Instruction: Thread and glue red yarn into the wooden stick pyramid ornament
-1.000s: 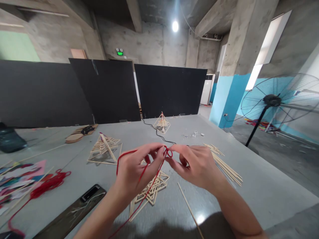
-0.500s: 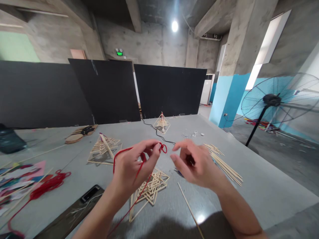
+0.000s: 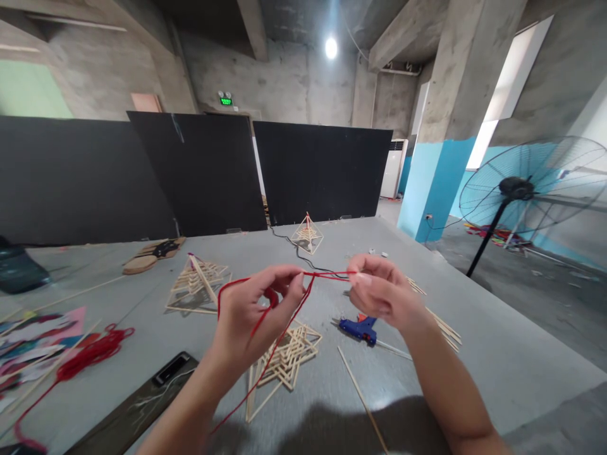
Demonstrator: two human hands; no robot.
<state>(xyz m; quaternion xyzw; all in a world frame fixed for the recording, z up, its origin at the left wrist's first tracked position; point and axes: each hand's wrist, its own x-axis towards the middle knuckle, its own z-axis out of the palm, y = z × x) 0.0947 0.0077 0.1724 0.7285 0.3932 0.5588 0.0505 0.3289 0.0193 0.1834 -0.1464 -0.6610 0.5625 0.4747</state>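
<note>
Red yarn (image 3: 327,275) stretches level between my two hands above the table. My left hand (image 3: 258,306) pinches one end between thumb and forefinger, with more yarn looped over its back and through its fingers. A strand hangs from the pinch toward the lower left. My right hand (image 3: 379,291) is closed on the yarn's other side, fingertips together. Below my left hand lies a star-shaped lattice of wooden sticks (image 3: 289,357). Under my right hand rests a blue glue gun (image 3: 359,330). A bundle of red yarn (image 3: 95,354) lies at the left.
Stick pyramids stand at the left (image 3: 196,284) and far middle (image 3: 308,235). Loose sticks (image 3: 446,330) lie right, with a single stick (image 3: 360,395) in front. A dark wooden board (image 3: 133,407), coloured paper scraps (image 3: 38,341) and a black cable (image 3: 303,254) share the table. A fan (image 3: 516,188) stands right.
My right hand has closed on the small red loop and drawn it out to the right, so the yarn is now taut. The glue gun has come into sight beneath it.
</note>
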